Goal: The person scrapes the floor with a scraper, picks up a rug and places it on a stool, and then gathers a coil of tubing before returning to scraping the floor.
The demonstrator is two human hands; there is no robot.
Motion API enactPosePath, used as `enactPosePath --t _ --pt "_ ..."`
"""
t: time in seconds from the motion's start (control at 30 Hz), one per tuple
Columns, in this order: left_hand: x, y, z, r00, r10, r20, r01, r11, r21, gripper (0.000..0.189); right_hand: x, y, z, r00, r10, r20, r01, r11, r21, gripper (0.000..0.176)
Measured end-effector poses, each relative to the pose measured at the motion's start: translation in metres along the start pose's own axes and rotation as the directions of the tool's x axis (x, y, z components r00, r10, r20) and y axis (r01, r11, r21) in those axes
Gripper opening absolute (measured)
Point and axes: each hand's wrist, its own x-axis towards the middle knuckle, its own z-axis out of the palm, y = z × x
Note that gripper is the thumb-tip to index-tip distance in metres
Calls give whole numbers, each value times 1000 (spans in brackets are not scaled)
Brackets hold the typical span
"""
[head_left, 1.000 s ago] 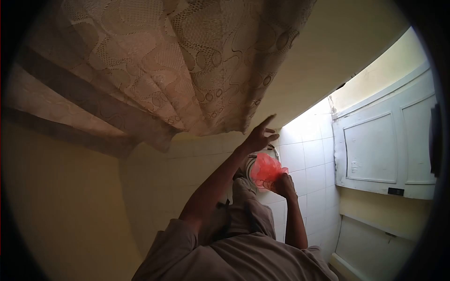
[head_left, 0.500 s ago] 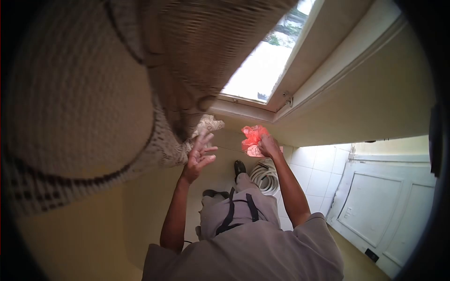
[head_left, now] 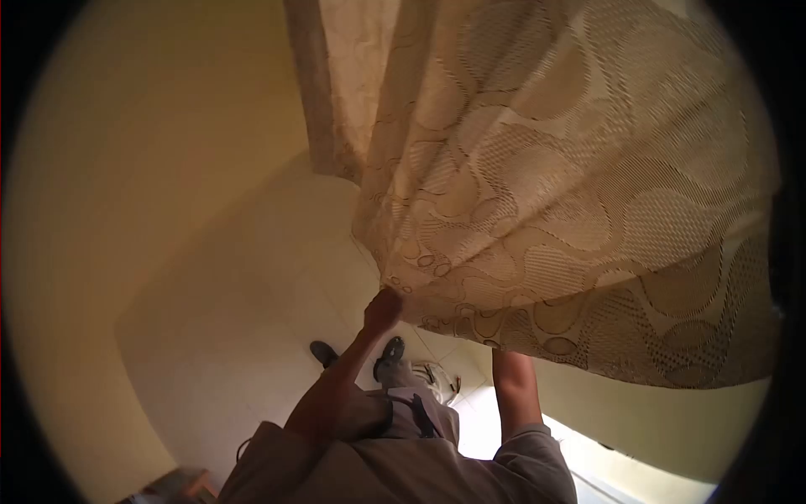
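Note:
A beige curtain [head_left: 537,202] with a woven pattern of loops and ovals fills the upper right of the head view. My left hand [head_left: 384,309] is closed on its lower edge, near the bottom left corner. Folds fan out upward from that grip. Only the forearm of my right arm shows, below the hem. My right hand itself is hidden behind the cloth, so I see neither its fingers nor anything in them.
A coil of hose [head_left: 437,380] lies on the tiled floor [head_left: 269,336] beside my shoes [head_left: 390,349]. A plain wall [head_left: 151,126] rises on the left. Bright light falls on the floor at lower right. A brownish object [head_left: 180,487] sits at the bottom left.
My left hand, open beside the cloth before, now grips the curtain's edge. The curtain has swung right, covering the window and my right hand, which held a red plastic bag. The view has shifted left.

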Motion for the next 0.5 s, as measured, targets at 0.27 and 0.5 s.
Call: enactPosePath --t 0.27,0.5 --pt "27 97 156 997 71 36 -24 704 -710 57 -4 20 26 997 31 -65 -33 999 -32 30" --pt "62 154 188 826 -127 549 562 118 -819 83 10 16 40 957 188 -222 -180 982 57 34"
